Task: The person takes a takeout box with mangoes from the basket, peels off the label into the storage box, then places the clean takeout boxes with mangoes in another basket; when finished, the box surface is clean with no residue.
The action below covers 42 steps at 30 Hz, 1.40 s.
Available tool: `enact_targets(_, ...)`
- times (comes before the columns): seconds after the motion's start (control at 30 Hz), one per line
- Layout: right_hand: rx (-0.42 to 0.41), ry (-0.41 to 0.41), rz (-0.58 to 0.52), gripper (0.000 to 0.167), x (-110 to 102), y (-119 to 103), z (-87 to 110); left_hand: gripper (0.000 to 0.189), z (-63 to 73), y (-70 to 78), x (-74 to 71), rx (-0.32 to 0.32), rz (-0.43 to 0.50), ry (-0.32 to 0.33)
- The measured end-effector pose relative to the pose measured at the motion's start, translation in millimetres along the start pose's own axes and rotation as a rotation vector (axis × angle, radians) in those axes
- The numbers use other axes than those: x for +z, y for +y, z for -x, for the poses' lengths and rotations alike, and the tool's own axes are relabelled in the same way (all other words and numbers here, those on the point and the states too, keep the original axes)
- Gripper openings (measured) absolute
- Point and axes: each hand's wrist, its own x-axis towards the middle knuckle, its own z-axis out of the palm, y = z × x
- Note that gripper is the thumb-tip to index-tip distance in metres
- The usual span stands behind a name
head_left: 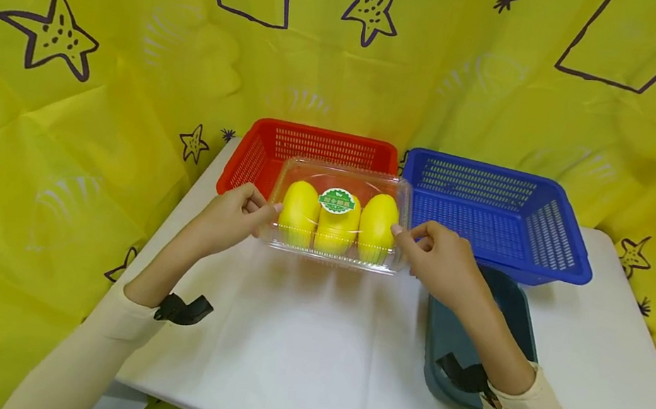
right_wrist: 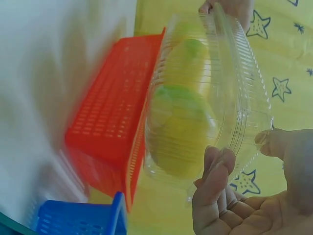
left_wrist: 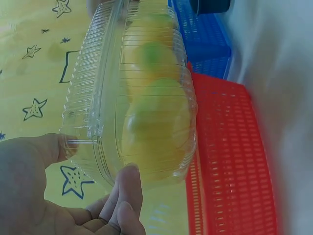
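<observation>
A clear plastic clamshell box (head_left: 342, 174) with a green and white round label holds three yellow mangoes (head_left: 378, 223). It is held up over the table, in front of the red basket. My left hand (head_left: 233, 218) pinches its left end, thumb on the lid and fingers beneath, as the left wrist view shows. At the right end my right hand (head_left: 441, 262) pinches it the same way. Through the box wall, green patches show on the mangoes (left_wrist: 156, 132) in both wrist views.
Behind the box stands a red basket (head_left: 245, 156), with a blue basket (head_left: 561, 234) to its right. A dark green tray (head_left: 440, 329) lies under my right forearm. The white-covered table (head_left: 291, 356) ends at a yellow curtain (head_left: 297, 71) with star drawings.
</observation>
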Motion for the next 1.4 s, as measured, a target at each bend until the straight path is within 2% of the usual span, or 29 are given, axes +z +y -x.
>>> enact_targets(0.23,-0.009,0.015,-0.042,0.065,12.8,6.9,27.5,0.037,17.6,-5.8,11.9,0.036,0.044,-0.011)
enact_targets(0.43,0.019,0.024,-0.046,0.066,21.7,13.5,48.9,0.037,37.2,-12.5,26.8,-0.013,0.04,-0.037)
enact_targets(0.63,0.036,0.021,-0.028,0.067,36.8,17.4,63.5,0.036,55.3,-24.1,41.1,-0.022,0.042,-0.022)
enact_targets(0.8,0.072,0.003,-0.04,0.065,48.2,22.7,74.1,0.035,66.7,-28.5,47.5,-0.038,0.019,-0.023)
enact_targets(1.0,0.087,-0.012,-0.061,0.058,63.3,33.5,77.3,0.039,71.9,-35.3,53.3,-0.048,0.012,-0.033)
enact_targets(1.2,0.086,-0.028,-0.051,0.051,78.6,42.6,72.3,0.038,68.9,-51.9,63.7,-0.064,0.017,-0.067)
enact_targets(1.4,0.103,-0.044,-0.025,0.051,85.9,45.5,67.3,0.039,65.9,-60.5,68.1,-0.048,0.022,-0.073)
